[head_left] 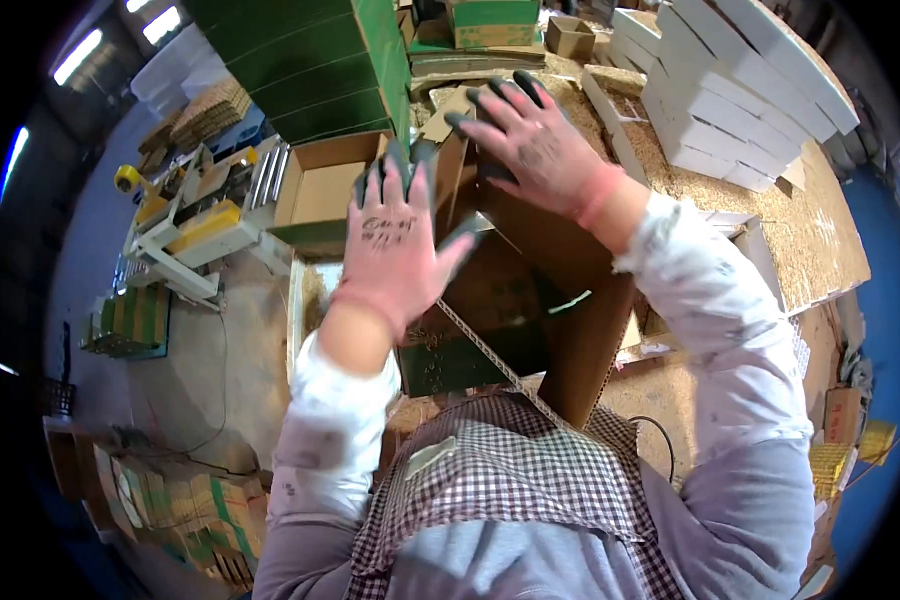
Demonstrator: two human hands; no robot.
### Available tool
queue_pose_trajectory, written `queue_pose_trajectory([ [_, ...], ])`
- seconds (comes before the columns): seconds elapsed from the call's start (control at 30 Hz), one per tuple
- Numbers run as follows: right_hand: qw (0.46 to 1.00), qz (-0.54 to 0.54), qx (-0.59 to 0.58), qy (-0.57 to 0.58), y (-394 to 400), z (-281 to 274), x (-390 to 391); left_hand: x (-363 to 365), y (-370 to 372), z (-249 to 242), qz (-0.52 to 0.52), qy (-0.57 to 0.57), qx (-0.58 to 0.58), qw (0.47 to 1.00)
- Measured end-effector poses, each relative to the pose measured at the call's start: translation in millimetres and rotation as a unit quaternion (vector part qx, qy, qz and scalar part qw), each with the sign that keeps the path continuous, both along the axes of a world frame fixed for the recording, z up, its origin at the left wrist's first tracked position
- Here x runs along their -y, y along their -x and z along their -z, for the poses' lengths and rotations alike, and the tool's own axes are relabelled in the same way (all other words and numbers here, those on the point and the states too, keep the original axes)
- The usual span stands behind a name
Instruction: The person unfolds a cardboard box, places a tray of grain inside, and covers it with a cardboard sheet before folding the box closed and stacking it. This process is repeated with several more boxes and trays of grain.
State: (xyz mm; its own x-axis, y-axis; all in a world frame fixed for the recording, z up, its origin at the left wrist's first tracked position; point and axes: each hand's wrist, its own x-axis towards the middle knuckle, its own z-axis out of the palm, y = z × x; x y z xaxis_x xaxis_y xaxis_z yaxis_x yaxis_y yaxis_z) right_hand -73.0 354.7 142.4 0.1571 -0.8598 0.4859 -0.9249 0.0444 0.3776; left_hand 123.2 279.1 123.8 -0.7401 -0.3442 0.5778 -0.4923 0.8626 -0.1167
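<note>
A cardboard box (580, 350), brown on one face and dark green on another, stands tilted in front of my body with its corrugated edge toward me. My left hand (392, 245), in a pink glove with dark fingertips, lies over the box's left side, fingers stretched forward and thumb out to the right. At the far end of the box is my right hand (545, 150), gloved the same way, its fingers spread over the far brown panel. Neither hand's fingers wrap round anything. The palms and what lies under them are hidden.
Stacked green boxes (300, 65) rise at the far left, with an open carton (325, 190) below them. White boxes (725, 100) are piled at the right on a table (810, 240) strewn with wood shavings. A machine with rollers (195, 225) stands left.
</note>
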Motion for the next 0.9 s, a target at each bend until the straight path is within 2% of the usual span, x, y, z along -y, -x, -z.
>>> queue_pose_trajectory([
  [0.03, 0.998, -0.041, 0.025, -0.03, -12.0, -19.0, -24.9, 2.2, 2.1, -1.4, 0.005, 0.002, 0.001, 1.0],
  [0.1, 0.946, -0.09, 0.2, -0.241, -2.8, -28.4, -100.6, 14.6, 9.8, -7.6, 0.17, -0.189, 0.129, 0.958],
  [0.13, 0.834, -0.147, 0.316, -0.429, 10.9, -22.6, -132.1, 15.1, 12.0, -12.8, 0.287, -0.218, 0.215, 0.908],
  [0.2, 0.853, -0.016, 0.211, -0.476, -13.2, -24.0, -169.0, 0.8, 26.9, -25.2, 0.198, -0.29, 0.342, 0.871],
  [0.23, 0.908, 0.007, 0.242, -0.342, -32.3, -17.8, -157.3, -2.0, 41.0, -21.5, 0.19, -0.257, 0.341, 0.884],
  [0.27, 0.94, 0.033, 0.273, -0.2, -53.5, -5.9, -140.8, -3.4, 57.8, -14.0, 0.184, -0.223, 0.344, 0.893],
  [0.3, 0.946, 0.071, 0.251, -0.192, -54.0, 37.7, -131.4, -3.9, 76.3, -0.4, 0.198, -0.264, 0.326, 0.886],
  [0.33, 0.951, 0.111, 0.228, -0.177, -49.6, 90.7, -122.9, -5.6, 92.8, 13.7, 0.163, -0.27, 0.322, 0.892],
  [0.37, 0.926, 0.042, 0.287, -0.242, -46.2, 118.3, -130.7, -8.6, 102.2, 40.8, 0.178, -0.248, 0.255, 0.918],
  [0.4, 0.959, 0.006, 0.171, -0.228, -28.6, 130.6, -120.9, -9.7, 107.5, 59.9, 0.193, -0.224, 0.184, 0.937],
  [0.47, 0.971, -0.017, 0.229, -0.07, -4.0, 14.1, -120.3, -11.5, 98.6, 61.0, 0.175, -0.238, 0.102, 0.95],
  [0.5, 0.97, -0.021, 0.23, -0.073, 1.6, 15.6, -118.3, -10.1, 93.4, 65.9, 0.196, -0.22, -0.061, 0.954],
  [0.53, 0.975, 0.061, 0.212, -0.039, 5.3, 20.0, -118.1, -9.0, 87.2, 56.4, 0.198, -0.157, -0.155, 0.955],
  [0.6, 0.958, 0.225, 0.172, 0.036, 6.0, 34.8, -115.0, -4.7, 71.0, 40.4, 0.14, -0.106, -0.192, 0.965],
  [0.63, 0.947, 0.216, 0.234, -0.044, -8.3, 64.0, -111.8, 0.4, 71.2, 46.6, 0.077, -0.06, -0.182, 0.979],
  [0.67, 0.925, 0.203, 0.294, -0.128, -23.8, 90.6, -109.6, 3.1, 69.3, 45.3, 0.071, -0.057, -0.186, 0.978],
  [0.7, 0.816, 0.201, 0.507, -0.192, -13.6, 80.8, -110.4, 3.9, 66.6, 45.2, -0.001, -0.208, 0.005, 0.978],
  [0.73, 0.654, 0.189, 0.689, -0.249, 3.5, 72.2, -118.6, 3.3, 60.2, 45.6, -0.071, -0.349, 0.196, 0.914],
  [0.77, 0.723, 0.02, 0.673, -0.155, 36.8, 104.9, -134.9, 6.5, 44.1, 37.4, -0.016, -0.341, 0.121, 0.932],
  [0.8, 0.526, 0.169, 0.805, -0.216, 58.6, 97.6, -148.3, 10.4, 23.4, 25.1, 0.064, -0.313, -0.038, 0.947],
  [0.83, 0.713, 0.178, 0.653, -0.183, 53.5, 67.1, -152.4, 12.7, 1.1, 18.7, 0.144, -0.275, -0.196, 0.93],
  [0.87, 0.656, 0.124, 0.741, -0.076, 52.7, 53.0, -156.1, 16.1, -13.2, 28.0, 0.203, -0.298, -0.337, 0.87],
  [0.9, 0.672, 0.049, 0.739, -0.023, 40.3, 32.3, -158.2, 19.3, -27.5, 41.6, 0.261, -0.584, -0.445, 0.627],
])
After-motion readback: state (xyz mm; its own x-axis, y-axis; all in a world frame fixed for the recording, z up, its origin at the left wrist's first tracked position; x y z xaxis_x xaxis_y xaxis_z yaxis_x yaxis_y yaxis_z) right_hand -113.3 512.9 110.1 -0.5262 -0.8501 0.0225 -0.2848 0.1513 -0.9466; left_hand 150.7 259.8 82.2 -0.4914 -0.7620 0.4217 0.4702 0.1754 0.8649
